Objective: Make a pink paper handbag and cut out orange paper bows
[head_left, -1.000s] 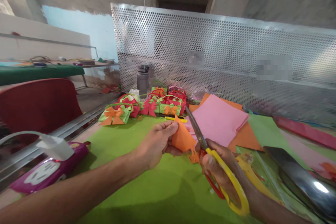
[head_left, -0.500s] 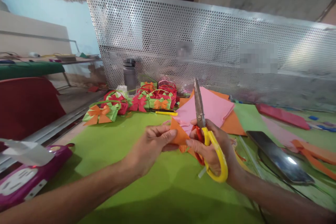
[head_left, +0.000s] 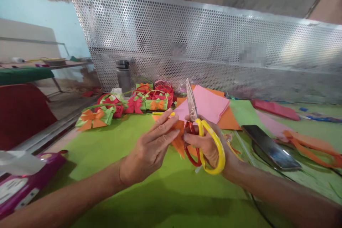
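Orange paper [head_left: 178, 144] at frame centre, between both hands, narrow point toward the bottom edge.
We record the left hand [head_left: 146, 148] at the paper's left, fingers extended and overlapping its upper part; whether they pinch it, we cannot tell. Right hand [head_left: 210, 146], just right of the paper, grasps the scissors [head_left: 191, 105] by their handles; their long axis runs from lower right to upper centre, blades nearly together, tips up-frame beside the pink sheets [head_left: 211, 103].
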### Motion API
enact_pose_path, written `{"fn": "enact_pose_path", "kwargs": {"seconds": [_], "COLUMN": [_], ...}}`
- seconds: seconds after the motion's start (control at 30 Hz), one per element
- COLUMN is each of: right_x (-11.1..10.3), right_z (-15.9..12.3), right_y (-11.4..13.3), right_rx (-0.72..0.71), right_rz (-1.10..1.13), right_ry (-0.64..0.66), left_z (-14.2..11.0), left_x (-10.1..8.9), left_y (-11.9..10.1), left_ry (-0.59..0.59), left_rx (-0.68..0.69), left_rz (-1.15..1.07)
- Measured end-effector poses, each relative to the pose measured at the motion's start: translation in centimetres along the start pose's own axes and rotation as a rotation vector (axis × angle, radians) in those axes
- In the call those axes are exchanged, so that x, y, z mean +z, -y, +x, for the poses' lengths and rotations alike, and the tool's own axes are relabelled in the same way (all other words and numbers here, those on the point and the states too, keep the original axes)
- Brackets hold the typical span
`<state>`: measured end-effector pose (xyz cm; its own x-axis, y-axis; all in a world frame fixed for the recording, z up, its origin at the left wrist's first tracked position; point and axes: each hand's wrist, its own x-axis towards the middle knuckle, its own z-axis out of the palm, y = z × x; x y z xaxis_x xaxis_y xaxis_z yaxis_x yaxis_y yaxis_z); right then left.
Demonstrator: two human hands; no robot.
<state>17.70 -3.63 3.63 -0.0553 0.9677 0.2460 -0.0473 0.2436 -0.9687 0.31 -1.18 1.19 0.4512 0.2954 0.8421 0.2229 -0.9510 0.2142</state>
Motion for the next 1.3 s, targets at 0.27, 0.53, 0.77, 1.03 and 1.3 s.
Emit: {"fn": "enact_pose_path", "kwargs": {"seconds": [0.27, 0.53, 0.77, 1.03, 1.3], "right_x": [-0.5, -0.1, -0.5, -0.3, 0.5], "right_z": [0.2, 0.0, 0.5, 0.5, -0.4], "right_y": [0.6, 0.2, -0.2, -0.9, -0.7], "right_rx": [-0.148, -0.184, -0.227, -0.215, -0.191], "right_rz": [-0.069, -0.076, -0.139, -0.256, -0.221], "right_ry": [-0.071, -0.058, -0.109, -0.035, 0.074], "left_z": [1.3, 0.6, 0.5, 1.1, 1.6], "left_x": [-1.2, 0.6, 0.8, 0.9, 0.3], "left_y": [-0.1, -0.2, -0.7, -0.8, -0.7], "left_ry": [-0.262, -0.066, -0.091, -0.071, 0.021], "left_rx": [-0.493, -1.106, -1.158, -1.025, -0.890], "left_rz": [-0.176, -1.110, -1.026, -0.851, -0.652]}}
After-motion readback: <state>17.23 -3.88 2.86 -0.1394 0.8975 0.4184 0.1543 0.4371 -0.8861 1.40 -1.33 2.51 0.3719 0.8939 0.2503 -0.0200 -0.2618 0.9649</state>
